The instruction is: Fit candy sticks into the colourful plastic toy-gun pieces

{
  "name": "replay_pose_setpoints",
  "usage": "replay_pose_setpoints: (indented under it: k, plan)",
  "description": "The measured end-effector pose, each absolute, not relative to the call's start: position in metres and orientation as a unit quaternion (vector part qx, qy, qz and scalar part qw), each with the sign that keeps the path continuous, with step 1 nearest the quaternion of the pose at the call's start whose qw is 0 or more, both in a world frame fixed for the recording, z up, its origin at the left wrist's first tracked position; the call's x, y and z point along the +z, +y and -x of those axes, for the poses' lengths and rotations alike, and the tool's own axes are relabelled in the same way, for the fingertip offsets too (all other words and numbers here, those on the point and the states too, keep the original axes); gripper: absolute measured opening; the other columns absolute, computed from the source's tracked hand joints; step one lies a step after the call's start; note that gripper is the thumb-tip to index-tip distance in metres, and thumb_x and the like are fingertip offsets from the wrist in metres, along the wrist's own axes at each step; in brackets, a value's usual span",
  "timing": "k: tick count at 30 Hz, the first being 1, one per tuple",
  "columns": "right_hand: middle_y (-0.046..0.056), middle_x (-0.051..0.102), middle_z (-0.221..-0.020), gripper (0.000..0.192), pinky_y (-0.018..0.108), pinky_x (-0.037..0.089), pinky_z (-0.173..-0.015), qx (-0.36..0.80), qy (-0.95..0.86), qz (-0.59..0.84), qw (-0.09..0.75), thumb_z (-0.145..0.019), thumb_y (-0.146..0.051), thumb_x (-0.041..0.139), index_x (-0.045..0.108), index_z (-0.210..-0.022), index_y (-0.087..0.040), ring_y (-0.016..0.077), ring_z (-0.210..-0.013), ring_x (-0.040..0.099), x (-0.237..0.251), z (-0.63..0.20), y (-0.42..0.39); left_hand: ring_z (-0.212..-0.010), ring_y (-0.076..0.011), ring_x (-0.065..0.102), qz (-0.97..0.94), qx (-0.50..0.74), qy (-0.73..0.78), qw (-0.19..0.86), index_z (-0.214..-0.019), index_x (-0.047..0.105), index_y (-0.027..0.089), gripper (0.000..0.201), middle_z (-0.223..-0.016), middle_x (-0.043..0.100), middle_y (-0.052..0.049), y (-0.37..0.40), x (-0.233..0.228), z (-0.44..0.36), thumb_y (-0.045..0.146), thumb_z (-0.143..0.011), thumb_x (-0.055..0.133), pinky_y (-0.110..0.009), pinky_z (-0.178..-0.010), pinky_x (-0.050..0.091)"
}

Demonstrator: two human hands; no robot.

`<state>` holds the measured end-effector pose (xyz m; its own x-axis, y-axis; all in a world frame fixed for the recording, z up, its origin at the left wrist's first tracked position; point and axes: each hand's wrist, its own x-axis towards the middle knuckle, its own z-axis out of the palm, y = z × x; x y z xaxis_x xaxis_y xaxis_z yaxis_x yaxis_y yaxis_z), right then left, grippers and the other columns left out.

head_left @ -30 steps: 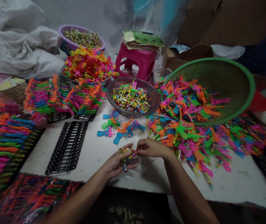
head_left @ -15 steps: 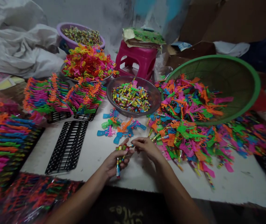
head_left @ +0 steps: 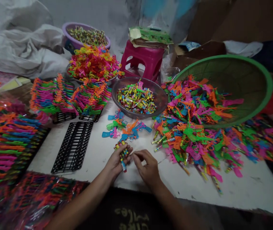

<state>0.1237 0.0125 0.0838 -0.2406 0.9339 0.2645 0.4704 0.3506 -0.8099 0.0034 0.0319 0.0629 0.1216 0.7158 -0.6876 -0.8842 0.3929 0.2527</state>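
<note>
**Left hand (head_left: pixel 117 158) cradling tubes (head_left: pixel 123 154)**

Below centre, its fingers are curling half-closed around them; alongside, the right hand (head_left: pixel 148 166) is pinching, contents unclear. Toy guns (head_left: pixel 129 131) are lying between the hands and a bowl (head_left: pixel 114 95). Leftward, a rack (head_left: pixel 72 147) is lying on the worktop (head_left: pixel 98 150); a stool (head_left: pixel 148 57) is standing upper centre.

above the table (head_left: pixel 98 159), tubes (head_left: pixel 123 165) lie in the left hand (head_left: pixel 115 160), the right hand (head_left: pixel 148 168) just to its right; left of them on the table lies a rack (head_left: pixel 72 146); behind the hands, toy guns (head_left: pixel 129 130) lie before a bowl (head_left: pixel 162 97) holding more tubes; right of the bowl, a basket (head_left: pixel 241 84) holds more toy guns; behind the bowl, papers (head_left: pixel 148 37) rest on a stool (head_left: pixel 154 57).
</note>
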Motion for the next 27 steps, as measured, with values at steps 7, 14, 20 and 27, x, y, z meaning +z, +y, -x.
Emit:
replay_pose_setpoints:
  k: [7, 14, 20, 27]
  plan:
    - [0.001, 0.06, -0.074, 0.018, 0.021, 0.044, -0.057, 0.414, -0.726, 0.463, 0.296, -0.077, -0.022, 0.053, 0.061, -0.092, -0.019, 0.011, -0.061, 0.054, 0.088, -0.124, 0.007, -0.057, -0.0116, 0.063, 0.098, 0.564, 0.385, 0.724, -0.071, 0.059, 0.012, 0.003, -0.061, 0.064, -0.001, 0.036, 0.066, 0.005, 0.01, -0.07, 0.06, -0.027, -0.068, 0.053]
    - [0.001, 0.063, -0.076, 0.018, 0.022, 0.043, -0.058, 0.427, -0.796, 0.381, 0.195, -0.075, -0.023, 0.056, 0.063, -0.092, -0.021, 0.0116, -0.062, 0.055, 0.107, -0.152, 0.051, -0.062, -0.0137, 0.062, -0.123, 0.351, 0.353, 0.858, -0.081, 0.061, 0.01, 0.025, -0.072, 0.064, -0.006, 0.012, 0.067, 0.022, 0.015, -0.06, 0.072, -0.021, -0.054, 0.051]
    - [0.011, 0.059, -0.095, 0.032, 0.035, 0.042, -0.077, 0.227, -0.709, 0.58, 0.33, -0.08, -0.034, 0.047, 0.059, -0.103, -0.015, 0.021, -0.088, 0.054, 0.062, -0.141, 0.105, -0.05, -0.0088, 0.057, -0.128, 0.42, 0.459, 0.773, -0.072, 0.061, 0.01, 0.021, -0.065, 0.06, -0.002, 0.011, 0.062, 0.02, 0.02, -0.059, 0.073, -0.019, -0.044, 0.049]
    - [0.016, 0.046, -0.119, 0.049, 0.049, 0.026, -0.091, 0.101, -0.694, 0.648, 0.298, -0.06, -0.037, 0.067, 0.057, -0.103, -0.016, 0.0318, -0.11, 0.037, 0.041, -0.122, 0.13, -0.06, -0.0142, 0.06, -0.215, 0.519, 0.542, 0.625, -0.082, 0.06, 0.011, 0.033, -0.067, 0.063, -0.003, 0.021, 0.052, 0.026, 0.026, -0.057, 0.074, -0.022, -0.048, 0.051]
